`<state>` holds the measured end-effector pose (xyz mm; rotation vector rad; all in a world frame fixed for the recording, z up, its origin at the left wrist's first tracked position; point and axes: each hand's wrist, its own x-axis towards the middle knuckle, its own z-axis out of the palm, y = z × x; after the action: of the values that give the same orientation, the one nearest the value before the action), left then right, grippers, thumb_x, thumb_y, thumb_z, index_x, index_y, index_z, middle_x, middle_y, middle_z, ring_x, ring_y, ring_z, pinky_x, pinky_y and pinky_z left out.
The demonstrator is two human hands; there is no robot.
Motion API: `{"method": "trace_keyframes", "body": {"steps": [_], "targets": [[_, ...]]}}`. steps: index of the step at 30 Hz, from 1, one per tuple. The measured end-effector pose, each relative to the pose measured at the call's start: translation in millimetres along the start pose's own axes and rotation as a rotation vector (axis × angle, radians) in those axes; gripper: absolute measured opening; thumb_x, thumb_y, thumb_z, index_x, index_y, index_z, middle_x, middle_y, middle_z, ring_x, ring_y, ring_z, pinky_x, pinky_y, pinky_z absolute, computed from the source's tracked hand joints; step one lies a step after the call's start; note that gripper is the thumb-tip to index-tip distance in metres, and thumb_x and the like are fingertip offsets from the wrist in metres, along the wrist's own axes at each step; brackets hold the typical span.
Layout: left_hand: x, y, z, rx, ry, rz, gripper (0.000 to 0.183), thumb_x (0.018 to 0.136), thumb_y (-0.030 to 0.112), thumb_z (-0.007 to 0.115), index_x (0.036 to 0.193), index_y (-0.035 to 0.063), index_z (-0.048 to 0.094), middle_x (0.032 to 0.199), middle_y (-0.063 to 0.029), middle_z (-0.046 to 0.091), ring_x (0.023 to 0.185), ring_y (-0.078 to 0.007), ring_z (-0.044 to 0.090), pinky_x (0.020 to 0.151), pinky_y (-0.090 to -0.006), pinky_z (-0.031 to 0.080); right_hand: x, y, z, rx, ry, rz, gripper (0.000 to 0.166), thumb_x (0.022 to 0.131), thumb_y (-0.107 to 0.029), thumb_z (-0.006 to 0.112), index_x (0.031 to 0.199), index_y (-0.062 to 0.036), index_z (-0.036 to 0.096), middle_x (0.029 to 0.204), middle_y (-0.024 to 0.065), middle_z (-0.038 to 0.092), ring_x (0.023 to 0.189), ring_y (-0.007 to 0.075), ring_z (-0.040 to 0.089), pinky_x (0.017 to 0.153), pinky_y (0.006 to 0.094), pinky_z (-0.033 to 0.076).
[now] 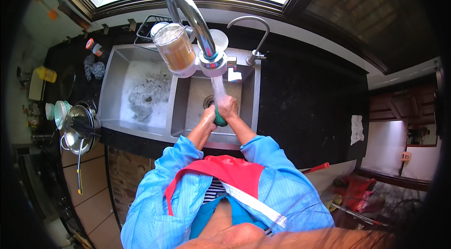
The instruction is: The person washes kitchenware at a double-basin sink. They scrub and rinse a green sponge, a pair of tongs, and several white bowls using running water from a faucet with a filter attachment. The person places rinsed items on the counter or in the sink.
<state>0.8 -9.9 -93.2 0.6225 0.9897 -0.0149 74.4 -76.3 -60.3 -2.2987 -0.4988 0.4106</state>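
Observation:
Water runs from the faucet-mounted filter over my hands, above the right basin of a steel double sink. My left hand and my right hand meet around a dark green scouring pad or cloth, both gripping it. Its lower end bulges out between them, while the rest is hidden by my fingers. Behind my hands lies the round drain. In the left basin there is whitish, foamy water with dark specks and a grey patch.
A thin curved tap rises behind the sink's right corner. Stacked metal colanders and pans, with a handle jutting forward, stand on the left counter. Grey steel-wool scourers lie beside the left basin. A white cloth or paper is at the far right.

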Motion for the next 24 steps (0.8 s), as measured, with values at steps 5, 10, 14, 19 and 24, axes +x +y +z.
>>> {"method": "trace_keyframes", "body": {"steps": [5, 10, 14, 19, 24], "targets": [[-11, 23, -8, -0.106, -0.054, 0.078, 0.051, 0.087, 0.043, 0.049, 0.122, 0.0092, 0.035, 0.118, -0.0179, 0.045, 0.103, -0.0342, 0.048, 0.075, -0.0574, 0.043, 40, 95, 24, 0.737, 0.121, 0.354, 0.038, 0.086, -0.038, 0.051, 0.073, -0.0042, 0.06, 0.068, 0.0076, 0.057, 0.06, 0.0195, 0.054, 0.058, 0.0358, 0.045], [-22, 27, 2, -0.143, -0.177, -0.209, 0.071, 0.084, 0.059, 0.041, 0.135, 0.0141, 0.02, 0.135, -0.0219, 0.027, 0.12, -0.0424, 0.033, 0.086, -0.0669, 0.034, 10, 19, -4, 0.512, 0.028, 0.257, 0.022, 0.085, -0.022, 0.053, 0.083, -0.0009, 0.058, 0.07, 0.0027, 0.057, 0.065, 0.011, 0.051, 0.059, 0.0271, 0.043], [9, 10, -12, -0.293, -0.54, -0.239, 0.048, 0.086, 0.054, 0.041, 0.104, 0.0114, 0.054, 0.099, -0.0092, 0.058, 0.095, -0.0279, 0.055, 0.084, -0.0462, 0.044, -43, -11, 8, 0.359, 0.083, -0.175, 0.018, 0.078, -0.02, 0.06, 0.083, -0.0034, 0.056, 0.074, 0.0155, 0.058, 0.071, 0.0251, 0.061, 0.064, 0.0351, 0.045], [49, -25, -41, -0.321, -0.756, 0.078, 0.026, 0.089, 0.035, 0.042, 0.096, 0.0121, 0.054, 0.088, -0.0066, 0.058, 0.082, -0.0217, 0.057, 0.075, -0.0388, 0.047, -53, -42, -16, 0.097, 0.112, -0.619, 0.023, 0.076, -0.027, 0.059, 0.078, -0.0046, 0.055, 0.079, 0.0161, 0.06, 0.07, 0.0381, 0.059, 0.06, 0.0451, 0.047], [-14, 11, 33, -0.099, -0.059, 0.085, 0.024, 0.089, 0.029, 0.043, 0.093, 0.009, 0.055, 0.086, -0.003, 0.055, 0.079, -0.0153, 0.055, 0.069, -0.0308, 0.046, 4, -4, -18, -0.079, 0.063, -0.125, 0.028, 0.084, -0.03, 0.047, 0.08, -0.0051, 0.057, 0.077, 0.0191, 0.061, 0.074, 0.0401, 0.058, 0.065, 0.0511, 0.045]]}}
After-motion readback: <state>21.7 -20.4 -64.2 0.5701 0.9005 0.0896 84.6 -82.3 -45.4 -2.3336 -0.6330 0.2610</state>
